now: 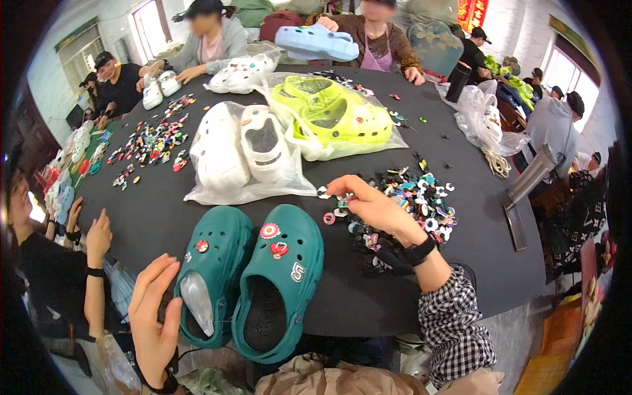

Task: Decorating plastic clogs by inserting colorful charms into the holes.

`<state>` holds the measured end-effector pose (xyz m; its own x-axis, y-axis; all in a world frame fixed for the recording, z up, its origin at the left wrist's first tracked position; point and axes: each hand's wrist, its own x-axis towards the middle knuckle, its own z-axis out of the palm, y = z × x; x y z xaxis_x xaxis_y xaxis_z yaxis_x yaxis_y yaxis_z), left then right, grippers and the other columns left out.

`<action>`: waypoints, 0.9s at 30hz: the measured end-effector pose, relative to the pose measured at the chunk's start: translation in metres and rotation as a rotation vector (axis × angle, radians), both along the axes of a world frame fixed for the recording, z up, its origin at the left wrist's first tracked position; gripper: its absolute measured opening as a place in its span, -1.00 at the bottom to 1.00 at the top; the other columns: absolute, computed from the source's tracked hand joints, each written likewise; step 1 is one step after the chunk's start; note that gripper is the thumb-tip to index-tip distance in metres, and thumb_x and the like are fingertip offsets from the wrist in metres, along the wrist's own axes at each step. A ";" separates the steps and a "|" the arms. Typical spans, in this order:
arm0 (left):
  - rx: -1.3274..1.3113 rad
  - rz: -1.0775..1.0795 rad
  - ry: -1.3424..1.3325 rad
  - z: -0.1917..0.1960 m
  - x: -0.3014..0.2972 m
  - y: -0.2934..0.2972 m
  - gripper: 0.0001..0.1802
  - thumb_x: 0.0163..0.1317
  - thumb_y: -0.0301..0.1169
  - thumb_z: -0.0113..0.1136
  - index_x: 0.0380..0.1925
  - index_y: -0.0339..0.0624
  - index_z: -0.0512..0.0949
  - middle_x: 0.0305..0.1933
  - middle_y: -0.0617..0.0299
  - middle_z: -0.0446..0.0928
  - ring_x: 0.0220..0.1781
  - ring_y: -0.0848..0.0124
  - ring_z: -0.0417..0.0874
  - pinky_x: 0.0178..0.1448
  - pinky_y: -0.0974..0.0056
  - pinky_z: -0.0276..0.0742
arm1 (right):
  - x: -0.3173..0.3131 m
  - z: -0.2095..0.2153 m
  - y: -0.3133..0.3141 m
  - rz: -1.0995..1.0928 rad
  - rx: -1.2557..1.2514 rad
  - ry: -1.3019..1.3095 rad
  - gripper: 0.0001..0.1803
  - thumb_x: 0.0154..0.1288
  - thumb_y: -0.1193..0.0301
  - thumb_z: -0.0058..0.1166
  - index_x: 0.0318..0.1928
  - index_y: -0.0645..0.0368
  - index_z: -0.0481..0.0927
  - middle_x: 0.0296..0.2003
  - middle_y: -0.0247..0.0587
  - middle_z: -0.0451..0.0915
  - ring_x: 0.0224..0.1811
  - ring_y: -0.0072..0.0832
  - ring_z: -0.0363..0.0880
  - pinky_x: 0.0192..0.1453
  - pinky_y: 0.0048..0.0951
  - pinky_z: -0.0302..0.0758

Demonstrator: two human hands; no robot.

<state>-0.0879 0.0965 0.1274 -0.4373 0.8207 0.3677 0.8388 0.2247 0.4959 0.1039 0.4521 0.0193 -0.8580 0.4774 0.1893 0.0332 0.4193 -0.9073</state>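
A pair of dark green clogs stands at the table's near edge, toes pointing away. The left clog (222, 237) bears small charms and has a clear plastic insert (197, 299) inside. On the right clog (299, 247) sit a pink flower charm (269, 230), a red charm (279, 250) and a white-and-black charm (298, 272). My left hand (155, 316) is open beside the left clog's outer side, thumb apart from the fingers. Over the left edge of a pile of loose shoe charms (421, 204), my right hand (372, 205) pinches what looks like a small charm, mostly hidden by the fingers.
Beyond the clogs lie bagged white clogs (224, 151) and bagged yellow clogs (336, 115). Another charm pile (155, 139) spreads at far left. A metal stand (520, 197) rises at the right edge. Across the table a person holds a light blue clog (316, 43); a co-worker's arm (97, 263) is at left.
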 end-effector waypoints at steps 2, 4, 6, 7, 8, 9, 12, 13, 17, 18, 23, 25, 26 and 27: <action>-0.023 -0.010 0.006 -0.002 -0.007 0.004 -0.51 0.13 -0.58 0.14 0.13 -0.37 0.54 0.26 -0.11 0.49 0.30 -0.02 0.50 0.39 0.08 0.34 | -0.001 0.007 -0.003 0.039 -0.118 -0.007 -0.54 0.23 0.75 -0.22 0.12 0.26 0.48 0.09 -0.20 0.51 0.17 -0.42 0.48 0.30 -0.42 0.40; -0.051 -0.136 -0.100 -0.007 -0.010 0.014 -0.48 0.17 -0.57 0.18 0.19 -0.37 0.49 0.29 -0.12 0.45 0.33 -0.03 0.47 0.40 0.10 0.33 | 0.001 0.014 -0.008 0.049 -0.282 0.050 -0.53 0.27 0.78 -0.29 0.15 0.29 0.45 0.10 -0.18 0.51 0.23 -0.43 0.48 0.37 -0.44 0.39; -0.158 -0.218 0.032 -0.020 -0.016 0.019 -0.33 0.19 -0.49 0.23 0.34 -0.30 0.33 0.41 -0.13 0.31 0.45 -0.06 0.33 0.49 0.08 0.22 | 0.002 0.009 -0.007 0.082 -0.302 0.099 -0.61 0.38 0.72 -0.17 0.18 0.29 0.42 0.13 -0.17 0.51 0.26 -0.45 0.46 0.40 -0.44 0.37; -0.198 -0.209 0.021 -0.029 -0.017 0.021 -0.29 0.18 -0.49 0.26 0.36 -0.28 0.30 0.44 -0.12 0.27 0.47 -0.06 0.30 0.50 0.07 0.21 | 0.002 0.011 -0.009 0.091 -0.304 0.081 -0.62 0.40 0.69 -0.14 0.20 0.28 0.41 0.14 -0.18 0.50 0.25 -0.47 0.45 0.39 -0.45 0.36; -0.237 -0.201 0.008 -0.037 -0.017 0.023 -0.25 0.17 -0.49 0.28 0.38 -0.25 0.26 0.47 -0.10 0.22 0.49 -0.06 0.26 0.52 0.05 0.20 | 0.002 0.015 -0.013 0.099 -0.304 0.061 -0.63 0.42 0.67 -0.11 0.21 0.27 0.40 0.15 -0.19 0.50 0.25 -0.49 0.45 0.38 -0.46 0.36; -0.241 -0.201 0.028 -0.041 -0.017 0.021 -0.22 0.15 -0.49 0.32 0.39 -0.22 0.24 0.49 -0.07 0.18 0.50 -0.07 0.24 0.52 0.03 0.20 | 0.001 0.020 -0.017 0.118 -0.307 0.071 -0.65 0.43 0.64 -0.05 0.19 0.25 0.44 0.17 -0.22 0.49 0.23 -0.53 0.44 0.35 -0.49 0.34; -0.207 -0.192 0.009 -0.043 -0.019 0.017 -0.25 0.17 -0.47 0.32 0.37 -0.20 0.27 0.49 -0.06 0.19 0.52 -0.06 0.22 0.52 0.04 0.21 | 0.002 0.043 -0.034 0.134 -0.264 0.060 -0.75 0.56 0.44 -0.11 0.05 0.28 0.56 0.20 -0.18 0.50 0.12 -0.54 0.54 0.22 -0.50 0.47; -0.211 -0.194 0.007 -0.043 -0.020 0.015 -0.23 0.17 -0.43 0.34 0.39 -0.17 0.26 0.50 -0.04 0.18 0.53 -0.05 0.20 0.52 0.03 0.20 | 0.001 0.052 -0.041 0.150 -0.254 0.050 -0.75 0.56 0.44 -0.11 0.05 0.28 0.56 0.20 -0.18 0.50 0.12 -0.54 0.54 0.22 -0.50 0.47; -0.217 -0.241 -0.065 -0.045 -0.027 0.011 -0.11 0.14 -0.38 0.39 0.47 -0.11 0.19 0.54 -0.04 0.10 0.58 -0.04 0.10 0.56 0.00 0.14 | -0.005 0.085 -0.065 0.133 -0.256 -0.160 -0.70 0.58 0.35 -0.10 -0.07 0.31 0.64 -0.21 -0.29 0.69 -0.21 -0.60 0.64 -0.22 -0.63 0.54; -0.203 -0.239 -0.075 -0.048 -0.033 0.009 -0.11 0.14 -0.38 0.39 0.47 -0.11 0.19 0.54 -0.04 0.10 0.58 -0.04 0.10 0.56 0.00 0.14 | -0.009 0.091 -0.069 0.118 -0.156 -0.216 -0.70 0.57 0.36 -0.07 -0.09 0.34 0.65 -0.27 -0.32 0.70 -0.19 -0.61 0.64 -0.22 -0.61 0.54; -0.203 -0.457 -0.041 -0.057 -0.057 0.000 -0.02 0.13 -0.25 0.41 0.50 -0.16 0.11 0.57 -0.12 0.00 0.59 -0.14 0.02 0.58 -0.07 0.05 | -0.052 0.108 -0.081 0.287 -0.031 -0.132 -0.73 0.52 0.41 -0.01 -0.05 0.39 0.65 -0.11 -0.22 0.66 -0.15 -0.57 0.66 -0.07 -0.55 0.59; -0.188 -0.463 -0.032 -0.060 -0.058 0.001 -0.02 0.13 -0.23 0.40 0.50 -0.18 0.12 0.57 -0.13 0.01 0.59 -0.14 0.03 0.57 -0.08 0.05 | -0.069 0.105 -0.080 0.392 -0.120 -0.105 -0.76 0.48 0.50 0.02 0.02 0.39 0.62 0.02 -0.14 0.59 -0.10 -0.50 0.67 0.06 -0.50 0.60; -0.186 -0.467 -0.019 -0.062 -0.059 0.001 -0.03 0.14 -0.20 0.40 0.49 -0.20 0.13 0.56 -0.14 0.02 0.59 -0.15 0.03 0.57 -0.09 0.05 | -0.079 0.102 -0.080 0.394 -0.113 -0.112 -0.76 0.48 0.50 0.02 0.02 0.39 0.62 0.02 -0.14 0.59 -0.10 -0.50 0.67 0.06 -0.50 0.60; -0.174 -0.469 -0.021 -0.063 -0.059 0.001 -0.03 0.14 -0.20 0.40 0.49 -0.20 0.13 0.56 -0.14 0.02 0.59 -0.15 0.03 0.57 -0.09 0.05 | -0.088 0.100 -0.081 0.406 -0.123 -0.163 -0.77 0.46 0.53 0.02 0.03 0.38 0.60 0.01 -0.14 0.60 -0.08 -0.49 0.67 0.06 -0.50 0.60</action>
<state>-0.1466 0.0979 0.0641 -0.0128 0.9791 0.2028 0.8594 -0.0929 0.5028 0.0162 0.3713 0.1195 -0.9943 0.1063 -0.0009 0.0348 0.3175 -0.9476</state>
